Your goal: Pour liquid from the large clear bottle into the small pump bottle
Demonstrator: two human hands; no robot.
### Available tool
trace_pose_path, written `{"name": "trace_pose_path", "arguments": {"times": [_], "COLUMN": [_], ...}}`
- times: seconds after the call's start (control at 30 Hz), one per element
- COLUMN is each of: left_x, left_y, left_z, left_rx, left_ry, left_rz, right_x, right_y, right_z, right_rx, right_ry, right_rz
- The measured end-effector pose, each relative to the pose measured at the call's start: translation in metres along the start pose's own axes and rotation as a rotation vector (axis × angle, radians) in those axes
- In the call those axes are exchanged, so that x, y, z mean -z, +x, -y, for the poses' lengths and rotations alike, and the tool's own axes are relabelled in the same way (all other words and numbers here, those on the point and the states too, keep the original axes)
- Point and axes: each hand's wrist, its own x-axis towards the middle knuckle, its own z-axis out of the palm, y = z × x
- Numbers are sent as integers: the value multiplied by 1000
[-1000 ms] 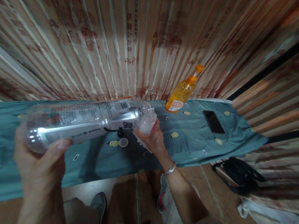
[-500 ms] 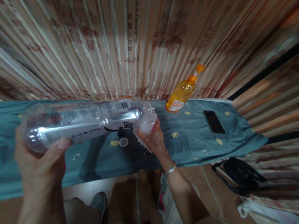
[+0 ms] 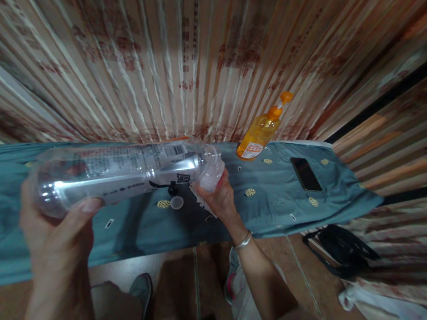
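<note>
A large clear plastic bottle (image 3: 122, 171) with a silver printed label lies nearly sideways in the air, its neck pointing right. My left hand (image 3: 61, 226) is closed around its base. At the bottle's mouth, my right hand (image 3: 219, 198) grips a small translucent whitish container (image 3: 210, 176); a white ragged edge, perhaps tissue, shows beneath the fingers. The container and the bottle's mouth overlap in view, and I cannot tell whether they touch. Below them on the cloth are a round translucent lid (image 3: 176, 203) and a small black piece (image 3: 173, 189).
A teal patterned cloth (image 3: 278, 196) covers the narrow table. An orange pump bottle (image 3: 259, 134) stands at the back, with a black phone (image 3: 306, 174) to its right. Pleated curtains (image 3: 206, 79) hang behind. A black bag (image 3: 340, 250) lies at lower right.
</note>
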Motion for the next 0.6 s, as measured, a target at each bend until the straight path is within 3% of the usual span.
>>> {"name": "trace_pose_path", "arguments": {"times": [0.6], "left_x": [2], "left_y": [0], "left_z": [4], "left_rx": [6], "left_ry": [29], "left_rz": [-4], "right_x": [0], "right_y": [0], "right_z": [-2], "right_rx": [10], "right_ry": [-22], "right_rz": [0]}}
